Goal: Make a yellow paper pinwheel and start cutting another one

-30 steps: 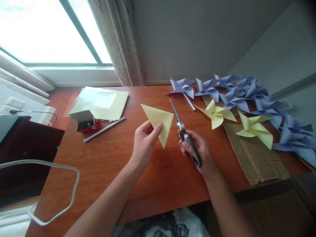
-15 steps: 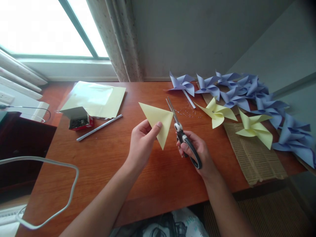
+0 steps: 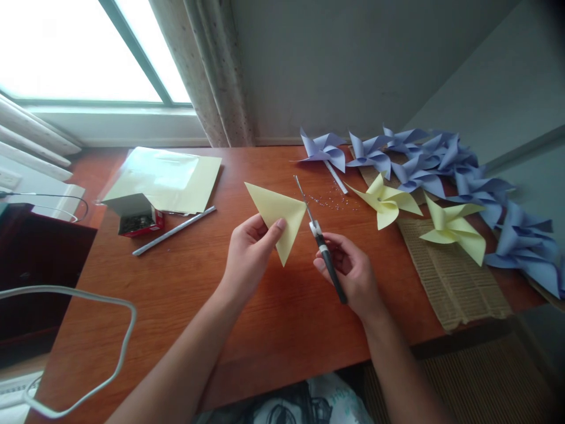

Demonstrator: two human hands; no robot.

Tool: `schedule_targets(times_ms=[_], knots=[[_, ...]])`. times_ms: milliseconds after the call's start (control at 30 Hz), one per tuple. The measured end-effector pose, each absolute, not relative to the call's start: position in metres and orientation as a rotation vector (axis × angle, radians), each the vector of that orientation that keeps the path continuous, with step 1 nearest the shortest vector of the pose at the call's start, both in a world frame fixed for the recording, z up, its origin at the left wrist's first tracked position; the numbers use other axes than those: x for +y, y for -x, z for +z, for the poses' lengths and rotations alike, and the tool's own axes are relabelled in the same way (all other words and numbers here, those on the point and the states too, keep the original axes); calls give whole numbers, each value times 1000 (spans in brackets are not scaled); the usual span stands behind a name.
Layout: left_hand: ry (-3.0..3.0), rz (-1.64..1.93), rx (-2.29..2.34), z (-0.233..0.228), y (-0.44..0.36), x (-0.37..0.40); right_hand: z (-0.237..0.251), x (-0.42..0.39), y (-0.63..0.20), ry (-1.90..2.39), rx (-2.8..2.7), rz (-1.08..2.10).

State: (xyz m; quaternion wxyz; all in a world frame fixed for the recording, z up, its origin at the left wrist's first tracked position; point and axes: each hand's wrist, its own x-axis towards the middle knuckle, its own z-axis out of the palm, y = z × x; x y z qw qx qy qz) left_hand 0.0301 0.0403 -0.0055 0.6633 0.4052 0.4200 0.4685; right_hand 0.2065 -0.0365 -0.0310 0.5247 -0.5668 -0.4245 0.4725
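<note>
My left hand pinches a folded yellow paper triangle above the middle of the table, thumb on top and fingers underneath. In my right hand is a pair of scissors with black and white handles. Its blades point away from me and look edge-on, close to the triangle's right corner. Whether the blades touch the paper I cannot tell. Part of the handles is hidden by the fingers.
Yellow pinwheels and several purple pinwheels lie at the right, some on corrugated cardboard. Toward the left are yellow paper sheets, an opened small box and a paper stick. A white cable loops over the table's left side.
The scissors have turned in my right hand, so their handles now show edge-on. My left hand and the paper have shifted slightly left, as has the whole view.
</note>
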Motion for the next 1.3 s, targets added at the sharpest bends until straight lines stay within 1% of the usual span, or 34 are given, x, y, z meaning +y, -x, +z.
schedule_targets(times_ms=[300,767,933,1300], knots=[[-971,1073,938,-8,-27,43,-33,-36,-208,1446,-1233,883],[-953,1049,961,-8,-26,45,-31,-35,-207,1547,-1388,631],[-958,1043,962,-7,-26,45,-31,-35,-207,1560,-1400,606],[-936,1036,1015,-5,-27,45,-26,-33,-207,1557,-1407,663]])
